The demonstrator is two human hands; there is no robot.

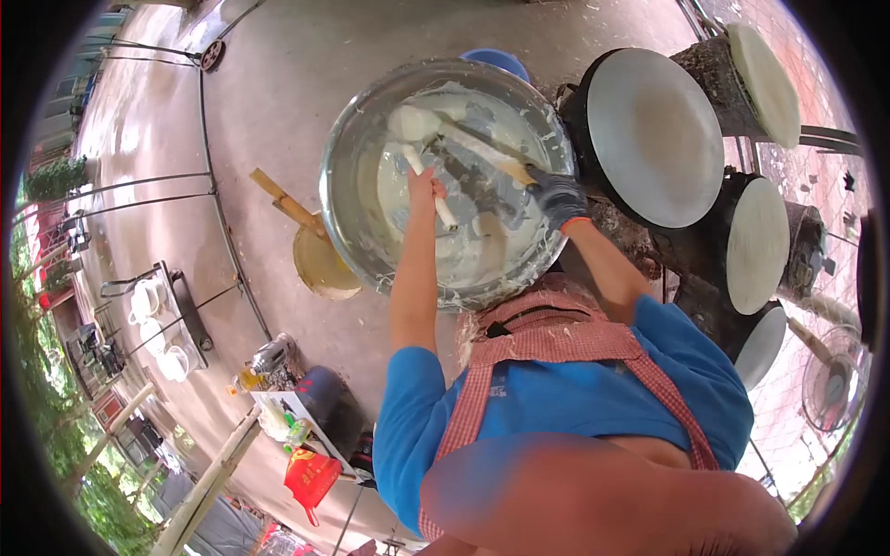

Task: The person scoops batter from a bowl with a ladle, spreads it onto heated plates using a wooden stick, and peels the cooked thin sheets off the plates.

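A wide metal basin (336,157) in front of me holds pale, wet batter (394,199) that smears its inner wall. Over it, my left hand (426,187) is bare and closed around a pale, batter-coated stick (448,218). A rounded white head (413,122) lies near the stick's upper end. My right hand (556,193), in a dark glove, closes at the basin's right side on the end of a wooden paddle (487,154). The paddle slants up and left across the batter, its far end close to the white head.
Large round griddles (656,137) on dark stands line the right side, close to the basin. A bucket with a wooden handle (320,259) stands at left, and a blue tub (498,63) behind. A small table (320,422) with bottles and a red packet (311,480) is lower left.
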